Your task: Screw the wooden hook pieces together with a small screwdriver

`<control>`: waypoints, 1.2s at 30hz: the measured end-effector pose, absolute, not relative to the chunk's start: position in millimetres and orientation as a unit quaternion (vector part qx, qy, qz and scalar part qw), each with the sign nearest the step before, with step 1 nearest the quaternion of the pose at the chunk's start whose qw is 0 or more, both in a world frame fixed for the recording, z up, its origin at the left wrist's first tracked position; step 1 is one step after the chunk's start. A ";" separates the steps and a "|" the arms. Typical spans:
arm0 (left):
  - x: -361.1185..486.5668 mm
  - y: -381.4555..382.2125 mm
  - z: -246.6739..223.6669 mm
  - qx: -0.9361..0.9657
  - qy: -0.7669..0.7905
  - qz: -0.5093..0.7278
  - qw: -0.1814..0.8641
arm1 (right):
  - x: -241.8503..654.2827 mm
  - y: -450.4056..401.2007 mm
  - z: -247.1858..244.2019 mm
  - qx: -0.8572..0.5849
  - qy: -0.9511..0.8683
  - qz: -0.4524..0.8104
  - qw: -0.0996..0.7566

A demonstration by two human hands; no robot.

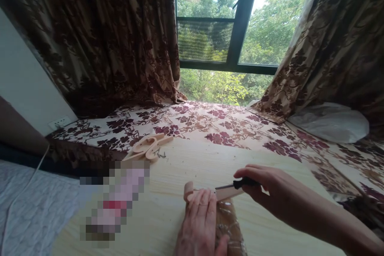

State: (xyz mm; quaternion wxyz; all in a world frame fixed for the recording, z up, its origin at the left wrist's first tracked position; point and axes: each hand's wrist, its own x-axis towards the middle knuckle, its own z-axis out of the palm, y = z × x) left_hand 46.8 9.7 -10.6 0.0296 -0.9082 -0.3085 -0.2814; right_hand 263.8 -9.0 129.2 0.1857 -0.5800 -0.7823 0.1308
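Observation:
My left hand (199,220) presses down with its fingers stretched out and close together on a light, curved wooden piece (188,191). Most of that piece is hidden under the fingers; its curled end sticks out at the left. Beneath lies a brown block wrapped in clear, shiny film (229,222). In my right hand (264,180) is a black-handled bladed tool (229,191), gripped by the handle and pointing left. Its blade tip reaches the wooden piece beside my left fingertips. Whether the edge is toothed, I cannot tell.
More curved wooden pieces (150,147) and several dark screws (160,154) lie at the table's far left. A pixelated item (120,200) covers part of the left side. Behind the pale wooden table (162,208) are a flower-patterned window seat (192,122) and a white plastic bag (330,122).

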 end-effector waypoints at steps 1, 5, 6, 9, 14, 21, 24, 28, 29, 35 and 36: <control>45.3 10.6 -8.1 -0.911 -0.301 -0.279 0.029 | 259.1 -6.9 135.4 -0.576 -0.789 0.126 0.174; 41.8 13.8 0.5 -0.923 -0.276 -0.269 -0.010 | 244.9 3.7 150.7 -0.561 -0.814 0.081 0.127; 42.1 14.8 1.2 -0.925 -0.273 -0.263 -0.023 | 242.6 6.5 151.9 -0.557 -0.820 0.067 0.114; 45.8 17.2 -2.0 -0.926 -0.276 -0.253 -0.045 | 238.3 13.4 151.0 -0.540 -0.837 0.041 0.079; 51.2 17.1 -11.3 -0.921 -0.280 -0.266 -0.049 | 234.4 18.3 149.4 -0.529 -0.847 0.026 0.047; 45.1 15.1 5.8 -0.921 -0.292 -0.237 -0.097 | 229.6 24.3 161.1 -0.513 -0.856 0.056 0.005; 43.4 16.7 9.8 -0.923 -0.288 -0.230 -0.111 | 226.7 30.5 166.4 -0.494 -0.867 0.066 -0.022; 46.0 17.2 9.2 -0.925 -0.287 -0.227 -0.101 | 221.4 40.6 171.3 -0.488 -0.867 0.081 -0.058; 47.7 16.3 8.8 -0.925 -0.292 -0.226 -0.092 | 219.8 42.8 172.1 -0.488 -0.867 0.083 -0.063; 57.9 7.0 6.4 -0.918 -0.322 -0.231 -0.027 | 212.4 49.7 174.5 -0.484 -0.868 0.071 -0.089; 58.5 6.1 6.2 -0.917 -0.324 -0.232 -0.022 | 212.0 50.0 174.2 -0.483 -0.868 0.070 -0.091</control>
